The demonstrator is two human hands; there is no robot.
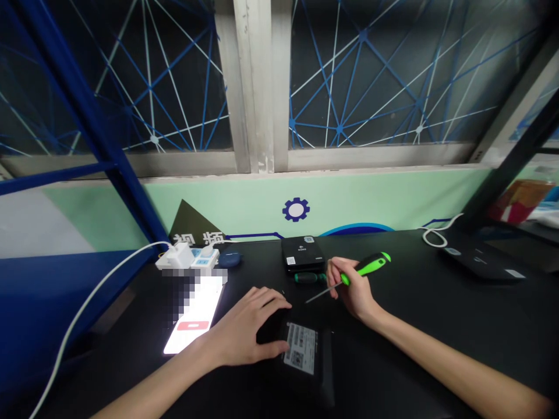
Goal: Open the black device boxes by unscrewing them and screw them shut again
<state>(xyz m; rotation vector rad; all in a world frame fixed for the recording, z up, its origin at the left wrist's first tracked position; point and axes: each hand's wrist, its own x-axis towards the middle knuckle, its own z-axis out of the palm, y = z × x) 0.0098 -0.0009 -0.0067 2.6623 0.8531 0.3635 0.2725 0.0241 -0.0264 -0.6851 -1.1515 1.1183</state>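
Note:
In my right hand [351, 288] is a screwdriver with a bright green and black handle [371, 265]; its thin metal shaft points down and to the left. My left hand [251, 326] has its fingers stretched out and the thumb apart, at the left side of a black box-shaped device [323, 372]. The thumb tip meets the edge of the white printed label [300, 348] on this device. The screwdriver's tip hangs near the device's far edge; whether it touches anything I cannot tell. A second screwdriver with a dark green and black handle [308, 278] lies behind my right hand.
Another black box [301, 253] stands at the back by the wall. To the left are a lit phone [196, 317], a power strip with white plugs [179, 256], a white cable [72, 326] and a dark blue case [230, 259]. A flat black device [484, 262] lies at right.

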